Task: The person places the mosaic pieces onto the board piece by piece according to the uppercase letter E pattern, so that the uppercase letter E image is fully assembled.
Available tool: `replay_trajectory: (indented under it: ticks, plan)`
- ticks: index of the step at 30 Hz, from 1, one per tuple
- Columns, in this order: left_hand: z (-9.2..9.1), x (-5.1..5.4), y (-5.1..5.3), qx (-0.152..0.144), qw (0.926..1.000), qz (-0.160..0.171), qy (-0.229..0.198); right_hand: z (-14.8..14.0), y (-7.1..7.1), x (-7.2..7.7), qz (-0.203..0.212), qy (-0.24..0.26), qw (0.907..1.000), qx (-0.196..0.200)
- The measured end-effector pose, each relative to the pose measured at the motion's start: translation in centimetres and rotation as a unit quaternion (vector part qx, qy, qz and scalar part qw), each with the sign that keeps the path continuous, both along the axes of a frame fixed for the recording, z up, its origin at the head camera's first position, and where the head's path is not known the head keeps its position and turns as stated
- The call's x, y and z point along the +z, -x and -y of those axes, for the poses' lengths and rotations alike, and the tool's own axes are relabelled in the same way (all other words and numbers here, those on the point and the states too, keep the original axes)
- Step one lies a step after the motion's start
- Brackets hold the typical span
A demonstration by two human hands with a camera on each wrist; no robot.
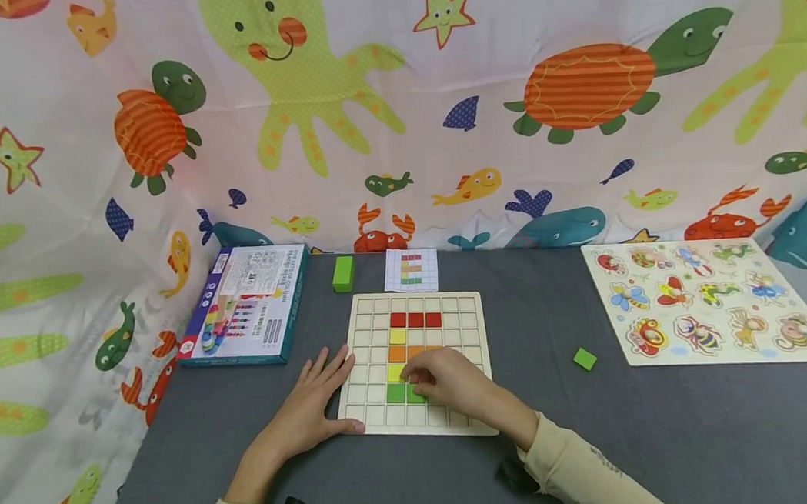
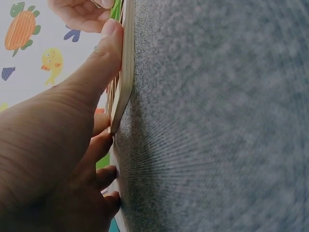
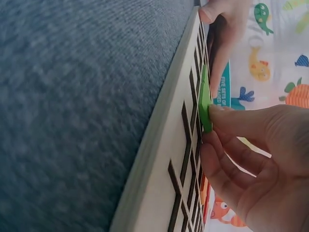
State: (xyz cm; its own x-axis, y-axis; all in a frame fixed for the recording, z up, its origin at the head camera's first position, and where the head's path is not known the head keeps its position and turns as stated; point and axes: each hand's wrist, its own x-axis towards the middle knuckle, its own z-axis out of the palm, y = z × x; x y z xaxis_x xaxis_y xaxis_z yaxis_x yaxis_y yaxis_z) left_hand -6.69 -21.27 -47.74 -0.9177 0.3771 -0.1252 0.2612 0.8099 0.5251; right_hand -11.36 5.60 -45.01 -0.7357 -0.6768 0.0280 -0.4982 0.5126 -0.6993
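Note:
A wooden grid board (image 1: 375, 419) lies on the grey table, with square tiles in some of its cells. My left hand (image 1: 312, 408) rests at the board's left side, fingers spread, thumb on the near left corner. Between thumb and fingertips, my right hand (image 1: 446, 380) pinches a green tile (image 3: 204, 116) at the board's surface, right of another green tile (image 1: 395, 393). Farther up are a row of red tiles (image 1: 415, 320), a yellow tile (image 1: 398, 335), orange tiles (image 1: 397, 353) and a second yellow tile (image 1: 394, 372). The right hand partly covers the orange row.
A pattern card (image 1: 411, 275) lies behind the board, beside a green block (image 1: 343, 274). One loose green tile (image 1: 585, 359) is to the right. A boxed toy set (image 1: 247, 308) sits at left, an animal puzzle board (image 1: 712, 302) at far right. A printed curtain hangs behind.

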Motion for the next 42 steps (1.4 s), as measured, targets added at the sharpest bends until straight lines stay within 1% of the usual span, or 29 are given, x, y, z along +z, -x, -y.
replay_trajectory:
  ticks: [3, 6, 9, 11, 13, 16, 19, 21, 25, 28, 31, 34, 40, 42]
  plan:
    - [0.0, 0.0, 0.0, -0.002, 1.0, -0.003, -0.001, 0.0, -0.2, 0.0, -0.014, -0.011, 0.9998, -0.004]
    - [0.0, 0.0, 0.1, -0.004, 1.0, -0.006, 0.0, -0.5, -0.2, 0.1, -0.016, -0.004, 0.9999, 0.006]
    - [0.0, 0.0, 0.0, -0.006, 1.0, -0.006, 0.0, -1.8, 0.0, 0.5, -0.011, 0.012, 0.9998, 0.011]
    - [0.0, 0.1, 0.0, -0.006, 1.0, -0.006, 0.0, -3.2, 0.1, 0.7, -0.008, 0.019, 0.9998, -0.002]
    - [0.0, 0.1, 0.0, -0.004, 1.0, -0.004, -0.003, -5.0, 0.4, 0.9, -0.015, 0.015, 0.9995, -0.025]
    - [0.0, 0.1, -0.1, -0.003, 1.0, -0.003, -0.005, -8.4, 0.7, 0.9, -0.034, 0.001, 0.9974, -0.063]
    - [0.0, 0.1, -0.1, -0.003, 0.9999, -0.005, -0.009, -12.4, 1.1, 0.9, -0.063, -0.015, 0.9927, -0.102]
    - [0.0, 0.0, 0.0, -0.004, 0.9999, -0.009, -0.006, -15.2, 1.1, 1.0, -0.077, -0.019, 0.9896, -0.12]
    - [0.1, 0.0, -0.1, -0.004, 0.9999, -0.011, -0.003, -19.8, 0.7, 1.2, -0.082, -0.032, 0.9838, -0.156]
    - [0.1, 0.0, -0.1, -0.007, 0.9999, -0.009, -0.004, -22.1, 0.1, 1.2, -0.089, -0.039, 0.9792, -0.178]
    - [0.0, 0.0, -0.1, -0.007, 0.9999, -0.008, -0.004, -23.2, -0.3, 1.0, -0.105, -0.04, 0.9748, -0.193]
    - [0.1, 0.1, -0.1, -0.007, 1.0, -0.007, 0.001, -23.5, -0.3, 0.6, -0.111, -0.04, 0.9732, -0.197]
    - [0.1, 0.1, -0.1, -0.005, 1.0, -0.004, 0.001, -22.7, -0.2, -0.2, -0.077, -0.054, 0.9776, -0.188]
    - [0.1, 0.1, -0.1, -0.006, 1.0, -0.005, 0.001, -22.4, -0.2, -0.3, -0.075, -0.056, 0.9783, -0.185]
